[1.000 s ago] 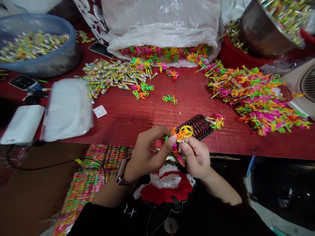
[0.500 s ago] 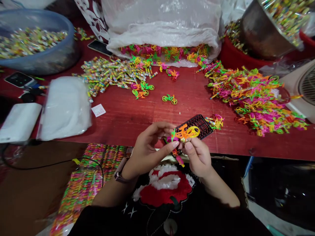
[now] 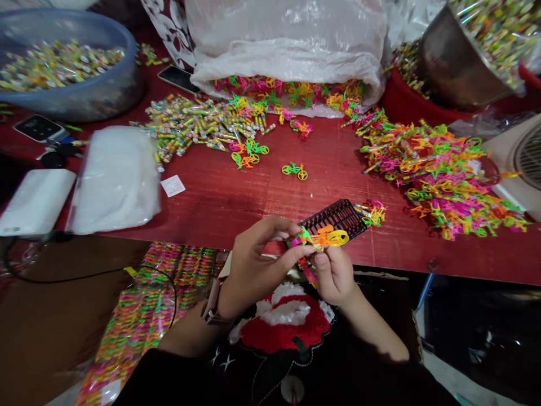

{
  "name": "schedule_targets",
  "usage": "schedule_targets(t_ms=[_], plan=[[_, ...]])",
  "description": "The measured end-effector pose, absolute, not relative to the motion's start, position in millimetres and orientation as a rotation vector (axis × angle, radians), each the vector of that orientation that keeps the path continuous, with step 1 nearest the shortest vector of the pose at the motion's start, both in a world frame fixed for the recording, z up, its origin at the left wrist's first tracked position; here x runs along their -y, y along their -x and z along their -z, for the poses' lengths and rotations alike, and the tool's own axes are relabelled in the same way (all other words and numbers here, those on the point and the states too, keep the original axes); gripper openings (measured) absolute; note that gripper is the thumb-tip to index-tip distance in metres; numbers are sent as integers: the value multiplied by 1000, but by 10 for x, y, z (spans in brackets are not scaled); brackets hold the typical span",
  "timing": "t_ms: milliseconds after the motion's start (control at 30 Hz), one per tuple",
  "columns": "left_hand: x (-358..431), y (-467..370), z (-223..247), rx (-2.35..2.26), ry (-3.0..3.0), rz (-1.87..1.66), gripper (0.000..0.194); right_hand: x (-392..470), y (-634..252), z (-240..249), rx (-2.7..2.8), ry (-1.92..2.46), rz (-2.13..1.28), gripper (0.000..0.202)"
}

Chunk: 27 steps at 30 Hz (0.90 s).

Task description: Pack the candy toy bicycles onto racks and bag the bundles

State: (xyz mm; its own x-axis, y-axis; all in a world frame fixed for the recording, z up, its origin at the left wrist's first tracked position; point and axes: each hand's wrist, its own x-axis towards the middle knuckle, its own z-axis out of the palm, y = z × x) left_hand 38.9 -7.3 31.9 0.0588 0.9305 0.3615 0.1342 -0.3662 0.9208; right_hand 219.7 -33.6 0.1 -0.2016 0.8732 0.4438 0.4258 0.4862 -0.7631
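Near the table's front edge, my left hand (image 3: 264, 262) pinches a small plastic toy bicycle (image 3: 325, 237), orange with a yellow wheel and green and pink parts. My right hand (image 3: 336, 276) closes on the same toy from the right, thumb and fingers together at its lower side. Between the hands, other pink and red bits hang below the toy. Behind the fingers lies a black slatted tray (image 3: 349, 217), partly covered by them. A green toy bicycle (image 3: 295, 171) rests alone on the red table (image 3: 236, 200).
Candy tubes (image 3: 190, 124) lie in a pile at the back left, near a blue basin (image 3: 101, 93). A white sack (image 3: 287, 56) spills toy bicycles. Mixed toys (image 3: 439, 169) heap at right. Plastic bags (image 3: 118, 177) lie left; a fan (image 3: 524, 152) stands far right.
The view has shifted slightly. The toy between my hands has tilted, so that its orange frame looks flatter, and my right hand has turned a little around it.
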Motion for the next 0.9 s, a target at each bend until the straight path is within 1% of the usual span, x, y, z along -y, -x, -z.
schedule_targets(t_ms=[133,300,367,500,667,800,900], plan=[[79,-392,-334,-1098,-1665,-1402,28,317,-2221,23,1812,1114,-553,28],[26,-359,-403,-978,-1831,-1382,23,255,-2252,4,1733,1095,-549,25],[5,-355,-418,-918,-1887,-1383,20,237,-2255,-3,1677,1114,-586,24],[-8,-375,-386,-968,-1908,-1424,18,224,-2247,15,1593,1105,-699,24],[-27,-381,-355,-916,-1939,-1430,22,222,-2264,51,1526,1070,-815,24],[-72,-317,-342,-837,-1991,-1389,30,194,-2330,17,1606,1027,-884,27],[-103,-247,-293,-814,-1992,-1306,28,153,-2384,-4,1677,946,-946,22]])
